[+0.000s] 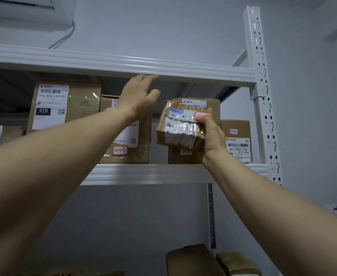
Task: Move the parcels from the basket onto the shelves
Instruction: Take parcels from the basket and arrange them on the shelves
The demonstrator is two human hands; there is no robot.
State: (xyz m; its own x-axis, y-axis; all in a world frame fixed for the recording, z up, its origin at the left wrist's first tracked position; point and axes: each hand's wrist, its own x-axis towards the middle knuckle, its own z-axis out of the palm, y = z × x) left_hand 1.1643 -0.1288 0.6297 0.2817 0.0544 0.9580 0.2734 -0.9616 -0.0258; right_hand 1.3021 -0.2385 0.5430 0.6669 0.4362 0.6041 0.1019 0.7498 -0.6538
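Observation:
My right hand [211, 136] grips a small crumpled cardboard parcel [180, 126] with a white label and a red-edged sticker. I hold it in front of the boxes on the middle shelf [143, 173]. My left hand [137, 96] is raised with fingers spread, in front of a box labelled 3-1-7 [131, 144] and just under the upper shelf's edge [123, 64]. It holds nothing. The basket is out of view.
Several cardboard boxes stand on the middle shelf: a tall one marked 010 [64, 104] at left, one [199, 103] behind the held parcel, a narrow one [236, 140] at right. The white upright post [263, 96] bounds the right side. Two parcels [193, 259] lie on a lower shelf.

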